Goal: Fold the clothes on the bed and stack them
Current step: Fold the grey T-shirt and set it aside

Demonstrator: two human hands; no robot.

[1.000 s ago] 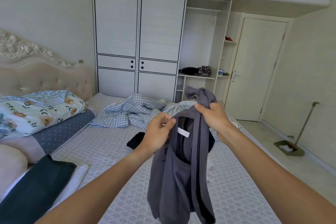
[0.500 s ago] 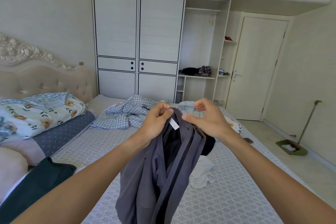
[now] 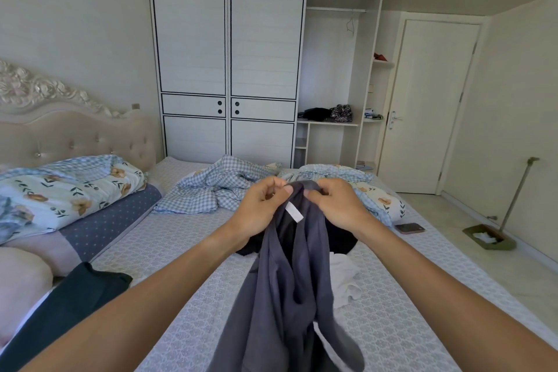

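We hold the grey garment (image 3: 290, 281) at frame centre by its top edge, left hand (image 3: 262, 208) and right hand (image 3: 335, 205) pinching it; it hangs lengthwise toward the lower edge, above the bed (image 3: 181, 251)'s open middle.

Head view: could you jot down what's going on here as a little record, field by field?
held: grey garment, hanging over the bed
left hand: pinches the garment's top edge
right hand: pinches the same edge, close beside the left
label: white tag showing just below the fingers
unfolded on bed: black garment, white garment, checked cloth
also on bed: phone, dark green garment
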